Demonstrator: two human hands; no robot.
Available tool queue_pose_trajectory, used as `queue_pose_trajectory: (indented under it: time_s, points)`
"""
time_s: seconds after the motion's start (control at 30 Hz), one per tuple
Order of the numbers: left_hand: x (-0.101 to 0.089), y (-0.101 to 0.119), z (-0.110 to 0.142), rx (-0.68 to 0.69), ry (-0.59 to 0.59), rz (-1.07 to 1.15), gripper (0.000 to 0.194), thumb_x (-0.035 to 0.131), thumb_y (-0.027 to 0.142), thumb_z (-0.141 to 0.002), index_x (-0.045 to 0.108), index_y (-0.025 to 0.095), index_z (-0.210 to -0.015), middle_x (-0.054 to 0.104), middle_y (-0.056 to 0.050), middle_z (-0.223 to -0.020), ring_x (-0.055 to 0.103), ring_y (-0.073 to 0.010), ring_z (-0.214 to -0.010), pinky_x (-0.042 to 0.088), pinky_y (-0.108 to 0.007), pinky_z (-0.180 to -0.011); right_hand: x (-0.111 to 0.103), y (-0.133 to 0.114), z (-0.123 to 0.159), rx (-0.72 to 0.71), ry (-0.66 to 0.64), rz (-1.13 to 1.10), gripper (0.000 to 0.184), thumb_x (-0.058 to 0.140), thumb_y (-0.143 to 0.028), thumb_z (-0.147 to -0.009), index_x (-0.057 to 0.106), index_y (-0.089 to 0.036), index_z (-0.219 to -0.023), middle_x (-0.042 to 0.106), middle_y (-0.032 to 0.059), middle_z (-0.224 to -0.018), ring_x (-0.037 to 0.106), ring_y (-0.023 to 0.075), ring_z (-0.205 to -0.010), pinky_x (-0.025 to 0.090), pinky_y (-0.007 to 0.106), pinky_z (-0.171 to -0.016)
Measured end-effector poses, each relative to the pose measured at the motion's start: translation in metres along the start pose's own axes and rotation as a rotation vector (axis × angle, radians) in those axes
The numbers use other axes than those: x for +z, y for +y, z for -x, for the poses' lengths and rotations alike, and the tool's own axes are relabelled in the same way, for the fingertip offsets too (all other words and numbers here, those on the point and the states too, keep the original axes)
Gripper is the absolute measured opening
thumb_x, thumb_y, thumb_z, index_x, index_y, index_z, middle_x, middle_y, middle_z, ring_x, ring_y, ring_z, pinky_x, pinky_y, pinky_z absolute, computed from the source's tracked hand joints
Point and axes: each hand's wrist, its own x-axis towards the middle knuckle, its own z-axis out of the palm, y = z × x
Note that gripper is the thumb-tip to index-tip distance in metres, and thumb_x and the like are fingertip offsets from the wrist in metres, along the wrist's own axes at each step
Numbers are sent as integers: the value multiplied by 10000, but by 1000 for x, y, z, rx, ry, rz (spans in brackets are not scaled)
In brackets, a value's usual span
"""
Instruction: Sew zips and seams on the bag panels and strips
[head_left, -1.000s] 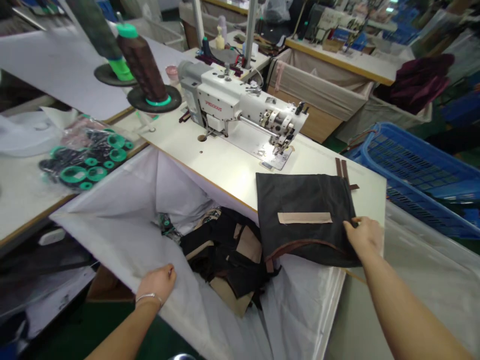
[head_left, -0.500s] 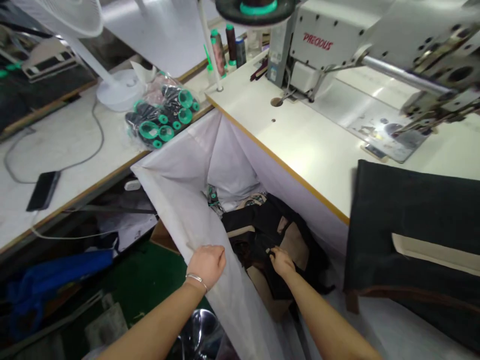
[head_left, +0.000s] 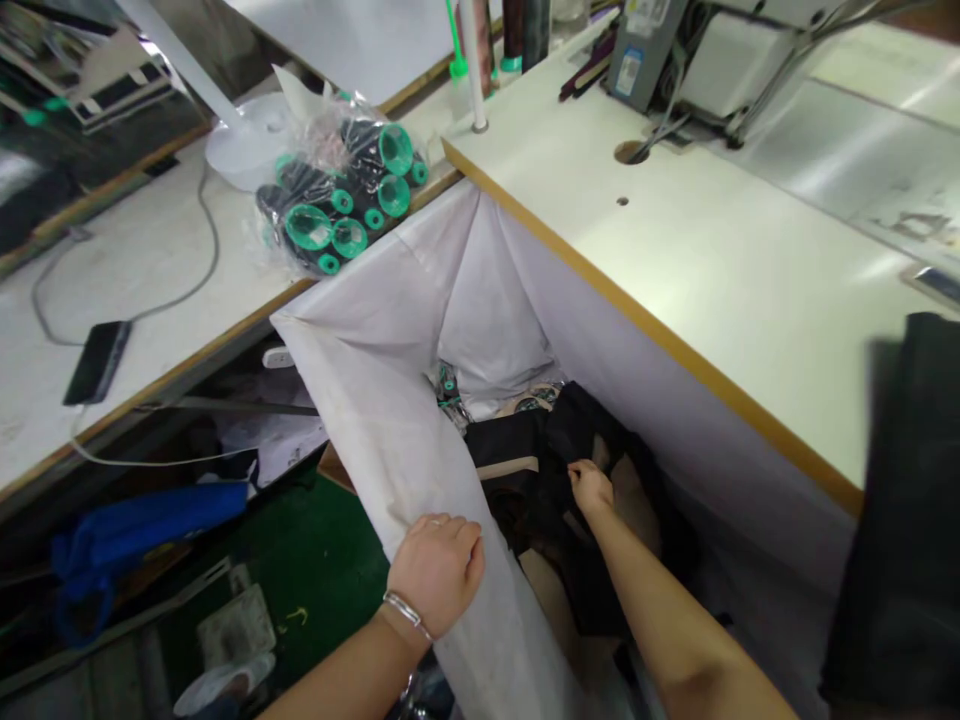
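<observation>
My left hand (head_left: 437,570), with a bracelet at the wrist, is closed on the near edge of the white cloth bin (head_left: 375,360) that hangs beside the sewing table. My right hand (head_left: 591,487) reaches down into the bin and pinches a black fabric piece (head_left: 540,450) on top of a pile of black and tan cut pieces. A dark fabric panel (head_left: 900,520) hangs over the table edge at the far right.
The white sewing table (head_left: 712,270) with the machine base (head_left: 675,60) runs along the right. A bag of green-ended thread cones (head_left: 337,200), a fan base, a cable and a black phone (head_left: 96,360) lie on the left table. Blue cloth (head_left: 142,520) lies on the floor below.
The view has dipped further toward the bin. My right hand left the dark panel on the table, went into the bin and has taken hold of a black piece. My left hand stays on the bin's edge.
</observation>
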Motion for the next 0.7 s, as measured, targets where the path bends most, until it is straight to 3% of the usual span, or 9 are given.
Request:
queue_pose_trajectory:
  time_s: [0.13,0.3,0.4,0.47,0.53,0.6,0.63,0.7]
  points:
    - [-11,2,14,-13,-5,-30,282,346,264,-952,611,207,-874,634,-48,-849,570,-226,-866,386,-400,-855,-61,-32,79,-87,148,-206,311,564,-339,-919,555,-149,-1165,590,88,-1156,577,220,-1054,480,452,-917]
    - [-31,11,33,-26,2,-51,270,378,254,-926,621,189,-828,658,-64,-826,596,-234,-840,392,-389,-816,-148,-101,213,-227,285,-460,527,518,-336,-913,331,-192,-1384,611,92,-1175,599,193,-1078,495,370,-951]
    - [-43,18,46,-41,1,-72,287,378,264,-921,631,179,-814,676,-79,-829,617,-239,-843,397,-382,-813,-218,-138,307,-265,313,-552,489,542,-365,-897,413,-228,-1347,566,96,-1276,580,207,-1128,490,359,-977]
    - [-50,25,56,-43,3,-83,304,368,274,-921,640,174,-829,687,-90,-854,629,-250,-855,404,-379,-804,-277,-149,367,-240,321,-667,490,615,-362,-859,469,-251,-1313,574,97,-1278,609,227,-1085,527,362,-934]
    - [-57,33,65,-49,3,-97,322,363,280,-917,651,160,-841,694,-108,-869,640,-266,-846,413,-381,-779,-345,-143,416,-194,433,-739,533,694,-362,-801,508,-271,-1293,595,113,-1256,636,256,-1037,575,364,-847]
    - [-62,40,72,-56,-2,-110,330,365,285,-911,659,149,-846,698,-124,-866,651,-274,-817,420,-383,-752,-421,-120,447,-121,577,-733,591,739,-399,-754,535,-286,-1297,596,147,-1251,654,285,-989,600,371,-728]
    - [-63,43,74,-58,-5,-117,329,370,287,-908,660,149,-839,700,-129,-859,654,-273,-803,422,-383,-744,-461,-104,455,-100,651,-685,591,746,-443,-739,561,-288,-1279,615,165,-1215,669,290,-936,590,363,-626]
    - [-65,48,78,-55,-9,-128,318,377,289,-905,657,159,-826,704,-127,-855,657,-267,-797,424,-383,-745,-537,-67,457,-150,670,-447,577,685,-559,-774,588,-274,-1266,654,181,-1131,683,269,-861,526,366,-536]
